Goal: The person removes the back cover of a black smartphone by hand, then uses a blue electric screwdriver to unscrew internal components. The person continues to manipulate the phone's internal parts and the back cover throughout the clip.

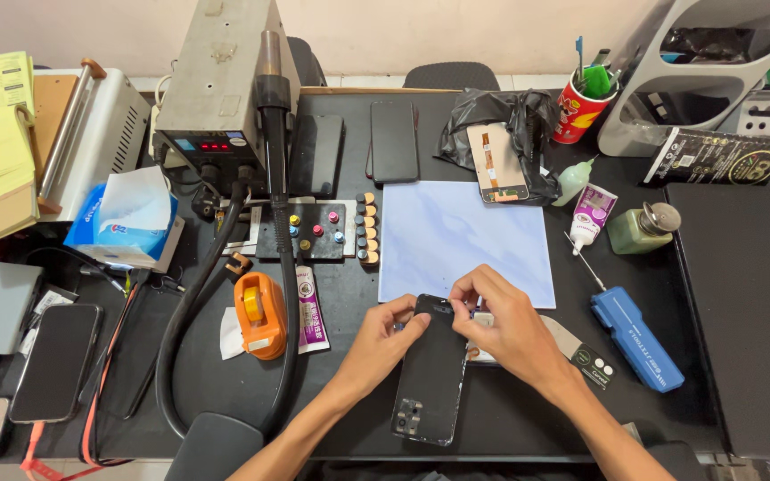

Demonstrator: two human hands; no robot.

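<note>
A black smartphone (430, 379) lies back-up on the dark table, its camera cluster toward me. My left hand (383, 343) grips its upper left edge. My right hand (499, 322) pinches at the phone's top right corner, fingers curled over the edge. Whether a small tool sits between those fingers is hidden. A thin metal pry card (572, 342) lies partly under my right wrist.
A pale blue mat (465, 233) lies just beyond the hands. A blue case (637, 339), glue tubes (591, 216) and a green bottle (642, 228) sit right; a laptop (750, 303) far right. An orange tape dispenser (259, 315), hot-air station (220, 80) with hose and several phones stand left.
</note>
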